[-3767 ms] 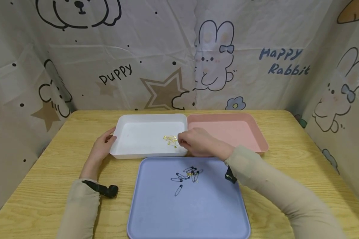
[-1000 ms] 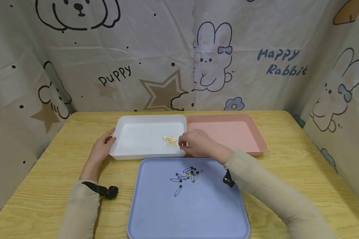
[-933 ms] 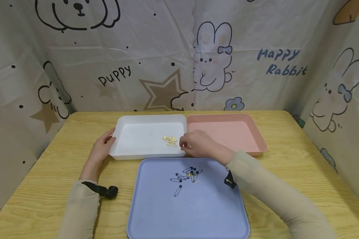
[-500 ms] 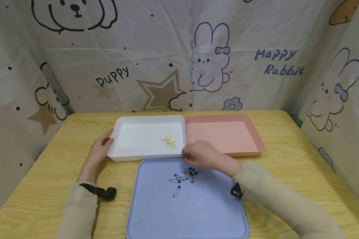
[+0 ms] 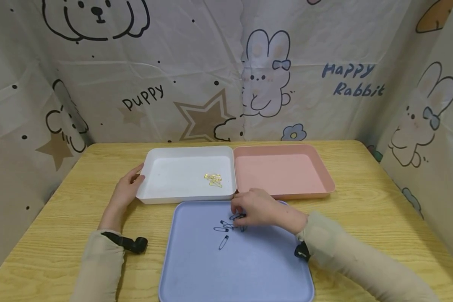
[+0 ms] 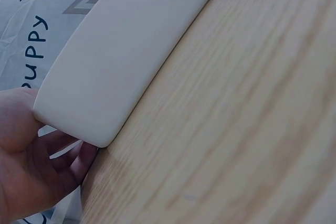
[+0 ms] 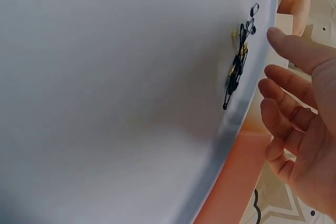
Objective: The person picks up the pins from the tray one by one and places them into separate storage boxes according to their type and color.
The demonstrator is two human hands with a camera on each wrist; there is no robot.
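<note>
My left hand (image 5: 125, 189) holds the left end of the white tray (image 5: 173, 178); in the left wrist view the thumb lies at the upper edge and curled fingers (image 6: 79, 158) reach the lower corner. Over the far part of the blue tray (image 5: 234, 268) my right hand (image 5: 262, 209) hovers above a cluster of black safety pins (image 5: 226, 225). Its thumb and fingers are apart and loosely bent, with nothing between them in the right wrist view. Some gold pins (image 7: 244, 50) lie among the black ones, hidden by the hand in the head view. Several gold safety pins (image 5: 213, 179) lie inside the white tray.
A pink tray (image 5: 283, 167) stands against the white tray's right end. The blue tray sits in front of both on a wooden table (image 5: 56, 239). One black safety pin (image 5: 223, 242) lies a little nearer than the cluster. A printed cloth (image 5: 147, 50) hangs behind the table.
My right hand has left the right end of the white tray and come nearer, down over the pins on the blue tray. The left hand keeps its place at the white tray.
</note>
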